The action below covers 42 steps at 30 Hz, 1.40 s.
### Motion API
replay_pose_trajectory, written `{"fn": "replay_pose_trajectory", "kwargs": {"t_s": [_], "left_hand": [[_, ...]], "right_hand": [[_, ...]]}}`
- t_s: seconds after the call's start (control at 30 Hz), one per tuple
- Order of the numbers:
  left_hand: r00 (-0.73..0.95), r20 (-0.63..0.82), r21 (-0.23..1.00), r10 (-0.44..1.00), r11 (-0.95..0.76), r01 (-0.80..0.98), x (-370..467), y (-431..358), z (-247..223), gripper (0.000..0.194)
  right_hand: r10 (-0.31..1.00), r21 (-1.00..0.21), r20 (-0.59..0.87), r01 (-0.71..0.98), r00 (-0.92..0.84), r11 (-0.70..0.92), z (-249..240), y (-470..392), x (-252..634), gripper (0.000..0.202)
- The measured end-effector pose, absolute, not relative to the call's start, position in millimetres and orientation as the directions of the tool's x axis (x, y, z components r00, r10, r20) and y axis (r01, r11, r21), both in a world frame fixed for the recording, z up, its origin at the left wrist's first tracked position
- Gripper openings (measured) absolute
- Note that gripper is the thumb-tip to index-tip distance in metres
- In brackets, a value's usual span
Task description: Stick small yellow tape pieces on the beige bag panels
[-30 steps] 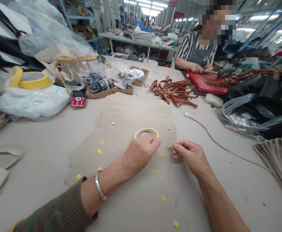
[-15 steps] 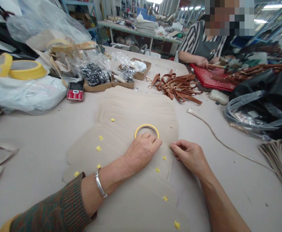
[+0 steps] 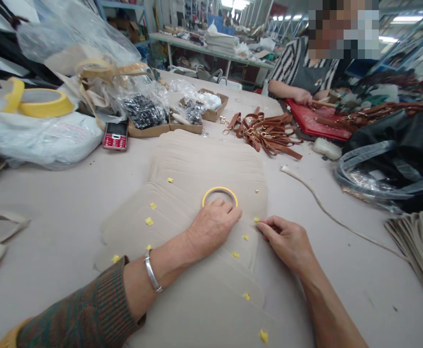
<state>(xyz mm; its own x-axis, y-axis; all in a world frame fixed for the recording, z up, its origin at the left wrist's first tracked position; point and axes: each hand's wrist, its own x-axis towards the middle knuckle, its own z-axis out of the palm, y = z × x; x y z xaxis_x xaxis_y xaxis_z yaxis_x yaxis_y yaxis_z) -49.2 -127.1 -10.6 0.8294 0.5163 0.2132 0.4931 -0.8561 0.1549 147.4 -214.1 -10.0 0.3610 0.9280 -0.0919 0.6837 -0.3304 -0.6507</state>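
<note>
My left hand (image 3: 214, 224) is closed on the near side of a roll of yellow tape (image 3: 220, 189), which lies on a stack of beige panels (image 3: 207, 166). The hand's fingertips are partly hidden. At the stack's right edge, the thumb and forefinger of my right hand (image 3: 287, 241) pinch together at a small piece of yellow tape (image 3: 256, 220). Just above it, a small gold metal stud (image 3: 257, 191) shows bare on the top panel. More bits of yellow tape (image 3: 149, 221) dot the edges of the fanned panels below.
Behind the panels lie brown straps with metal clips (image 3: 265, 130) and small cardboard boxes (image 3: 149, 130). A red phone (image 3: 115, 136) and wide yellow tape rolls (image 3: 44, 102) are at left. A cord (image 3: 327, 208) and a black bag (image 3: 400, 145) lie right. A co-worker (image 3: 301, 72) sits across the table.
My right hand has drawn slightly down and right, and the piece of yellow tape now shows at its fingertips. My left hand stays on the tape roll.
</note>
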Motion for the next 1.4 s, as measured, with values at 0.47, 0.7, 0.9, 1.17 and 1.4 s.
{"fn": "replay_pose_trajectory", "kwargs": {"t_s": [0.47, 0.7, 0.9, 1.17, 1.4], "left_hand": [[0.803, 0.353, 0.339, 0.480, -0.866, 0.369, -52, -132, 3, 0.019], [0.794, 0.458, 0.425, 0.399, -0.883, 0.199, -55, -133, 3, 0.041], [0.770, 0.501, 0.375, 0.394, -0.901, 0.218, -52, -136, 0, 0.042], [0.818, 0.380, 0.470, 0.431, -0.852, 0.231, -53, -138, 3, 0.021], [0.817, 0.341, 0.386, 0.464, -0.862, 0.328, -46, -126, 21, 0.016]], "right_hand": [[0.984, -0.606, -0.111, 0.776, 0.138, -0.177, 4, -206, 142, 0.021], [0.984, -0.788, 0.080, 0.615, 0.157, -0.033, 8, -214, 141, 0.020], [0.919, -0.688, 0.395, 0.663, -0.001, 0.296, 12, -215, 123, 0.015], [0.867, -0.474, 0.498, 0.825, -0.036, 0.307, 8, -213, 113, 0.016], [0.849, -0.530, 0.517, 0.820, 0.108, 0.218, 20, -207, 110, 0.015]]}}
